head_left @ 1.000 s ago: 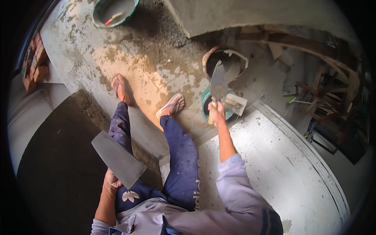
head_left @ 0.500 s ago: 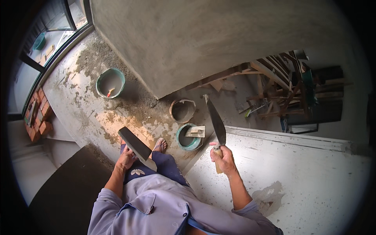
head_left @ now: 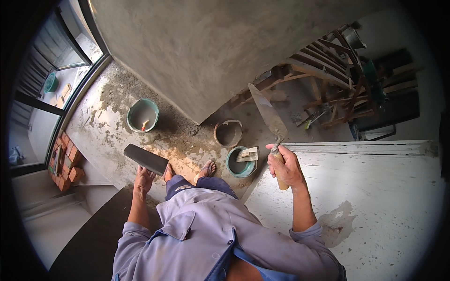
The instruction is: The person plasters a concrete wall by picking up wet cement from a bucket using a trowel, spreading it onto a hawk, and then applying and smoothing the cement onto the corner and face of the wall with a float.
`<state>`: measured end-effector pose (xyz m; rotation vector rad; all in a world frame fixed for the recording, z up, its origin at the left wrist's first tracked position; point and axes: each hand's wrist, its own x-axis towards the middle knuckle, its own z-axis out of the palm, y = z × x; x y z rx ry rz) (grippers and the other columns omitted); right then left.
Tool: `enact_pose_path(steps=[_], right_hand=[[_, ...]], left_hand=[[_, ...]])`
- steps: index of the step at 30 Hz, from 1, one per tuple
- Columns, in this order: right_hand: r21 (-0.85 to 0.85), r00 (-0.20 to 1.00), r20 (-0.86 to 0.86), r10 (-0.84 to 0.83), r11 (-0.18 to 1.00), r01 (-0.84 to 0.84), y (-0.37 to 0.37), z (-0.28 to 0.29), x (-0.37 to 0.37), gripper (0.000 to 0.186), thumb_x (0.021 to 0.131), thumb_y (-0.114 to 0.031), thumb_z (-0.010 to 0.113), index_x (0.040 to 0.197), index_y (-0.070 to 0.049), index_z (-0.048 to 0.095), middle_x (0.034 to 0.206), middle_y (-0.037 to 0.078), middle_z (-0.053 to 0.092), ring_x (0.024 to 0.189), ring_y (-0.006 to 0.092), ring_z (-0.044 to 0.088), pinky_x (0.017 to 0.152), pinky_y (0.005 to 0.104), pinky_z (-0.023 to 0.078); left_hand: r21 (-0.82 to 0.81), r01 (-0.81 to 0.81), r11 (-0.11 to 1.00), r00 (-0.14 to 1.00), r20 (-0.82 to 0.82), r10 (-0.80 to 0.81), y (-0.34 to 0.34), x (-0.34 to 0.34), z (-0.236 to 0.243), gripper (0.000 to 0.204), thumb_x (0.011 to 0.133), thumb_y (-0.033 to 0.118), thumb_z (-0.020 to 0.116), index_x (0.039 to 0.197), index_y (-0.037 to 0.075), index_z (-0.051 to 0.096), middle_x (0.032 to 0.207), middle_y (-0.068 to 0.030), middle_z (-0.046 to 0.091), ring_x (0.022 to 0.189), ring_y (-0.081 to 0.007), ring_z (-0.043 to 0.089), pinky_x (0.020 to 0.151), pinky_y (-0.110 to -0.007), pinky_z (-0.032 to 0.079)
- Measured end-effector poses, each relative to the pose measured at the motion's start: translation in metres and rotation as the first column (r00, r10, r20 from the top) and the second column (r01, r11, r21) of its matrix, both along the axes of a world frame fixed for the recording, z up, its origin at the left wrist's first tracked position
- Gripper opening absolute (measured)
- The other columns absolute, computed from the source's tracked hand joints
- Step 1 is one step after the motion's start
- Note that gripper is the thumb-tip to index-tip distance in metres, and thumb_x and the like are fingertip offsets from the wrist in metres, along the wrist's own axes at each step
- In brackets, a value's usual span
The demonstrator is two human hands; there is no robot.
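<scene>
Head view has your right hand (head_left: 288, 168) closed around the wooden handle of a pointed trowel (head_left: 268, 112), with the blade aimed up and away from you, toward the lower edge of the grey wall (head_left: 187, 56). Your left hand (head_left: 143, 180) holds a dark rectangular board (head_left: 146, 159) by its near side; some of those fingers are hidden beneath it, so how far they wrap cannot be told. The board is out in front of you, left of your feet and well apart from the trowel.

To handle this pair well, support the board from below near its middle, since a grip at one side would probably let the far end dip. Hold its face level, and bring the two tools closer together before they work against each other. On the trowel, a relaxed wrist and a thumb near the neck should give finer control of the blade angle. Grey residue marks the neck; whether the blade carries a load cannot be told.

Mind your reach over the green tub (head_left: 228, 165) with the pale float (head_left: 247, 154) across its rim: a low swing of the blade could knock the float off.
</scene>
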<state>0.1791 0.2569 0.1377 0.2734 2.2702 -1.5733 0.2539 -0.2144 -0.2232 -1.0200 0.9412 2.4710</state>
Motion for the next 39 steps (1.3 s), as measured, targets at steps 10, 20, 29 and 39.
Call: enact_pose_path(steps=[10,20,29,39], right_hand=[[-0.018,0.999,-0.031,0.013,1.000,-0.014,0.032,0.011,-0.034,0.045,0.099,-0.021,0.061,0.131,0.008,0.052,0.081,0.005,0.058,0.060,0.0073,0.053,0.053,0.0244,0.044],[0.233,0.978,-0.067,0.197,0.956,-0.177,0.029,0.009,-0.025,0.042,0.099,-0.026,0.060,0.126,0.006,0.056,0.065,0.009,0.059,0.057,0.0171,0.060,0.060,0.0336,0.049],[0.238,0.896,-0.395,0.201,0.965,-0.112,0.036,0.049,-0.046,0.037,0.098,-0.018,0.061,0.125,0.007,0.055,0.073,0.014,0.057,0.062,0.0249,0.058,0.066,0.0362,0.048],[-0.588,0.985,-0.051,-0.168,0.802,0.106,0.020,-0.017,0.022,0.047,0.103,-0.045,0.052,0.112,0.001,0.056,0.074,0.006,0.054,0.054,0.0123,0.053,0.052,0.0250,0.045]], left_hand=[[0.010,0.048,0.999,0.998,0.030,-0.049,0.042,0.011,-0.005,0.050,0.105,0.017,0.051,0.148,0.034,0.033,0.124,0.0080,0.062,0.112,-0.0125,0.060,0.098,-0.039,0.044],[-0.189,0.096,0.977,0.964,-0.226,-0.139,0.059,-0.041,0.067,0.046,0.101,0.023,0.062,0.143,0.015,0.045,0.127,0.0003,0.060,0.115,-0.0153,0.060,0.097,-0.038,0.049],[-0.431,-0.037,0.902,0.716,-0.641,-0.277,0.124,-0.137,0.211,0.050,0.099,0.018,0.065,0.143,0.006,0.044,0.131,-0.0038,0.059,0.121,-0.0167,0.055,0.102,-0.036,0.046],[-0.850,-0.292,0.438,0.431,-0.526,-0.733,0.180,-0.225,0.345,0.056,0.092,0.019,0.073,0.137,0.000,0.046,0.125,-0.0112,0.060,0.113,-0.0218,0.063,0.092,-0.037,0.054]])
